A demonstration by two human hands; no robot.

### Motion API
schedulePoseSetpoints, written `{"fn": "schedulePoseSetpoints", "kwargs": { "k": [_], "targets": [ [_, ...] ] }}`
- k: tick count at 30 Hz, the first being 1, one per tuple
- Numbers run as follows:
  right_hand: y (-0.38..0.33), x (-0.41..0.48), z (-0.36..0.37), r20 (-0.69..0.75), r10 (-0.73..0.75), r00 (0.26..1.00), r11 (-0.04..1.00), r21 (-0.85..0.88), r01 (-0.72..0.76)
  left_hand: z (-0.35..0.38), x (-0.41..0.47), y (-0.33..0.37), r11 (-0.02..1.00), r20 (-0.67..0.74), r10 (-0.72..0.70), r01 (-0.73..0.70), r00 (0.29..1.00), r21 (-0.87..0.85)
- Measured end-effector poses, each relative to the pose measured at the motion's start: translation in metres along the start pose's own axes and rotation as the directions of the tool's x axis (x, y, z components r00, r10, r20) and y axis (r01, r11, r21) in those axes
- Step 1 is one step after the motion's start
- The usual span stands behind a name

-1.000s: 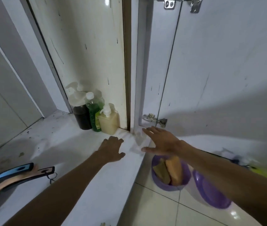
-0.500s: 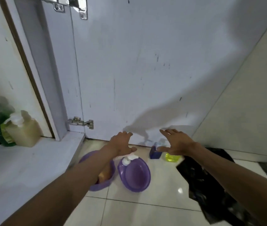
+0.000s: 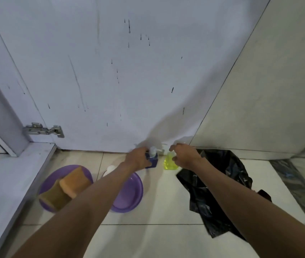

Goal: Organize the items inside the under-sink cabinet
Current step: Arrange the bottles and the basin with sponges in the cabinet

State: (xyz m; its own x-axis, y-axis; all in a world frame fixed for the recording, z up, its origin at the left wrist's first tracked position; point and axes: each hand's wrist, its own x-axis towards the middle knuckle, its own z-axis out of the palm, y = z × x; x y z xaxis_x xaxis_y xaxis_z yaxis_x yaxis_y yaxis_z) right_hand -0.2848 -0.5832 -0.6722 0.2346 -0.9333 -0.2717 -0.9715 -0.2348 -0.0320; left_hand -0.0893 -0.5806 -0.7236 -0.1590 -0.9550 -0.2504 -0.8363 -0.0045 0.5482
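Two pump bottles stand on the tiled floor at the foot of the open white cabinet door. My left hand grips the dark blue pump bottle from its left side. My right hand curls round the yellow-green pump bottle, hiding its top. Both bottles stand upright.
A purple bowl holding brown sponges and a second purple bowl sit on the floor left of the bottles. A crumpled black plastic bag lies to the right. The white cabinet floor edge runs along the left, with a door hinge above it.
My view swung right, away from the cabinet shelf. Both hands moved forward from hovering over the floor items and closed round the two pump bottles.
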Motion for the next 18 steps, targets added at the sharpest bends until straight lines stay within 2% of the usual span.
{"fn": "schedulePoseSetpoints", "kwargs": {
  "k": [5, 9, 13, 18],
  "targets": [
    [0.003, 0.009, 0.003, -0.01, 0.019, 1.0, 0.999, -0.034, -0.02, 0.013, 0.006, 0.001, 0.998, -0.1, 0.005, 0.001, 0.995, 0.061],
    [-0.002, 0.01, -0.007, -0.001, 0.031, 1.0, 0.997, -0.073, -0.031, 0.002, 0.007, 0.0, 0.995, -0.103, -0.01, 0.02, 0.995, 0.097],
    [-0.026, 0.012, -0.033, -0.013, 0.01, 1.0, 0.997, -0.078, -0.011, -0.029, 0.0, -0.013, 0.998, -0.133, -0.031, 0.037, 0.991, 0.046],
    [-0.077, 0.02, -0.074, -0.09, -0.06, 0.994, 0.998, -0.001, 0.061, -0.085, -0.027, -0.043, 0.999, -0.199, -0.045, 0.049, 0.979, 0.016]
  ]
}}
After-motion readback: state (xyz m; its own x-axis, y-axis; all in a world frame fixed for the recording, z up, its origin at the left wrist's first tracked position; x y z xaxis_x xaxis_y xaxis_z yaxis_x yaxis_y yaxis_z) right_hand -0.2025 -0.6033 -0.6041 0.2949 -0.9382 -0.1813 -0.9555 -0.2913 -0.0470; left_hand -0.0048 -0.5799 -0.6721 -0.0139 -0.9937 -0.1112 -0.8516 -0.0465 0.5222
